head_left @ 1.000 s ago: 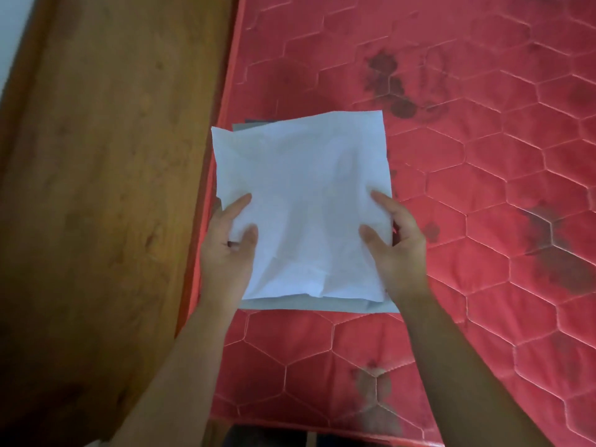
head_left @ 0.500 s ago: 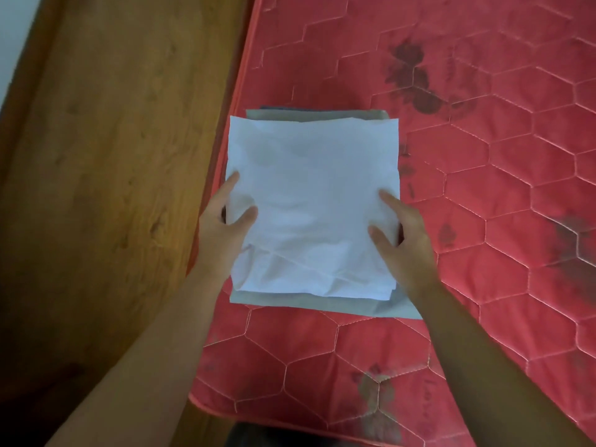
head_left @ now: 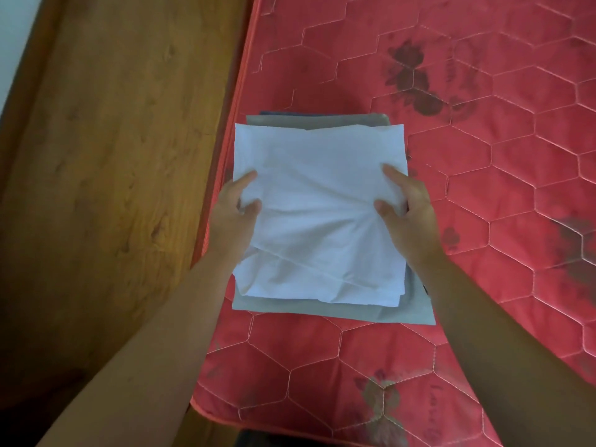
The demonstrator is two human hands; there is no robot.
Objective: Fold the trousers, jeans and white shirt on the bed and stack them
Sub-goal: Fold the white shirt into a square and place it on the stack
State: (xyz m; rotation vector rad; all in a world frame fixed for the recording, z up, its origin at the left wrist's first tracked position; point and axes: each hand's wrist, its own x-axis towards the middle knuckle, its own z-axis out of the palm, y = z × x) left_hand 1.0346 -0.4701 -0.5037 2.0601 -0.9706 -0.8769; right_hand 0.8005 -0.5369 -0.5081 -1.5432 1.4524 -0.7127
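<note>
The folded white shirt (head_left: 317,201) lies on top of the folded grey trousers (head_left: 322,309), whose edges show along the near and far sides. A thin dark blue strip of the jeans (head_left: 280,113) peeks out at the far edge beneath them. My left hand (head_left: 233,216) pinches the shirt's left edge, thumb on top. At the right edge my right hand (head_left: 408,211) pinches the shirt the same way, and the cloth wrinkles between the two hands.
The stack sits near the left edge of a red quilted mattress (head_left: 483,195) with dark stains. A wooden bed frame (head_left: 113,172) runs along the left side. The mattress's near edge (head_left: 290,427) is close to me.
The shirt has come down onto the grey trousers and now rests on them. The stack sits further from the view's top, and more of the trousers' edges show.
</note>
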